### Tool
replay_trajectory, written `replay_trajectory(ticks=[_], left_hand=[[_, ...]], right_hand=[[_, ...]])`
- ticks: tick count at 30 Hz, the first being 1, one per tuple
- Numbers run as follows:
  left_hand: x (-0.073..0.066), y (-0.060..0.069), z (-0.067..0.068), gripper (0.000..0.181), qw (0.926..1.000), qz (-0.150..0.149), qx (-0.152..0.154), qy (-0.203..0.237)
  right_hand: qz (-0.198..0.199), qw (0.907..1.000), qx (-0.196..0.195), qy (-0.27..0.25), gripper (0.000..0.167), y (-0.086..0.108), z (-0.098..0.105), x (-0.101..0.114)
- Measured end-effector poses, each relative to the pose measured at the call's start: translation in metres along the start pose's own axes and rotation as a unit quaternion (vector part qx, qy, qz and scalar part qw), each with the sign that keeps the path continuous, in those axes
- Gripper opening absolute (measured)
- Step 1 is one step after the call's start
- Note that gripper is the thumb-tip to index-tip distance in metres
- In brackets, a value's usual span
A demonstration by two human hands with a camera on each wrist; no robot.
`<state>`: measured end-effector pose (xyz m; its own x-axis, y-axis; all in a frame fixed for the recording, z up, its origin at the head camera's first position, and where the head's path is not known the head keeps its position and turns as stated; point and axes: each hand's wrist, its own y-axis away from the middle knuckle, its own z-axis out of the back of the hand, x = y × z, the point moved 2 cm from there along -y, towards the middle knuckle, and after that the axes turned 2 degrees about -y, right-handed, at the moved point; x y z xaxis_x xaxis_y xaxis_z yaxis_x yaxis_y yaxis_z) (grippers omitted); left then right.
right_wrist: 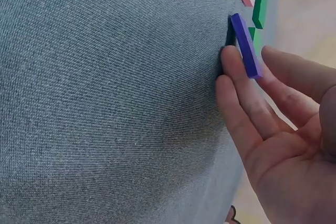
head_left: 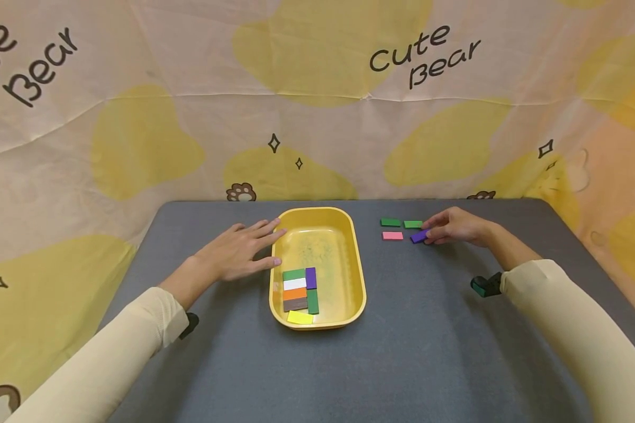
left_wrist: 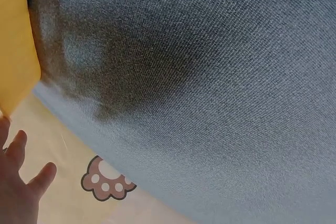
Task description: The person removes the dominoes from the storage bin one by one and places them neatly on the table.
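Note:
At the left rim of a yellow tray, my left hand has its fingers spread, the fingertips touching or just over the edge. The left wrist view catches only part of that hand beside the tray's wall. Over on the right, my right hand pinches a purple block by one end. Seen from the right wrist, the purple block is tilted between thumb and fingers. Close by lie a pink block, a dark green block and a light green block.
Inside the tray, several blocks sit packed at the near left, among them a white block, an orange block and a yellow block. A grey cloth covers the table. Patterned fabric hangs behind it.

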<state>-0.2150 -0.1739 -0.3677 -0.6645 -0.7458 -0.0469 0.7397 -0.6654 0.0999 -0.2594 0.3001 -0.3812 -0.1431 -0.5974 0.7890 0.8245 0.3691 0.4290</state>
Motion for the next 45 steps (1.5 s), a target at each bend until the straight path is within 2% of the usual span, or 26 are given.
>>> replay_trajectory(ticks=[8,22,32,45], left_hand=[[0.0002,0.0001,-0.0006,0.077,1.0000,0.000,0.000,0.000],[0.0006,0.0002,-0.0010,0.076,1.0000,0.000,-0.004,0.003],[0.0020,-0.0006,-0.0014,0.076,1.0000,0.000,-0.003,0.002],[0.0020,0.0002,-0.0018,0.077,1.0000,-0.001,-0.003,0.000]], right_hand=[[0.002,1.0000,-0.001,0.009,0.041,0.0000,0.0006,-0.0011],[-0.003,0.9995,-0.033,0.005,0.038,-0.0032,-0.0024,0.0015],[-0.001,0.9994,-0.033,0.015,0.039,-0.0009,-0.0032,0.0040],[-0.006,0.9988,-0.041,0.027,0.037,-0.0077,-0.0061,0.0004]])
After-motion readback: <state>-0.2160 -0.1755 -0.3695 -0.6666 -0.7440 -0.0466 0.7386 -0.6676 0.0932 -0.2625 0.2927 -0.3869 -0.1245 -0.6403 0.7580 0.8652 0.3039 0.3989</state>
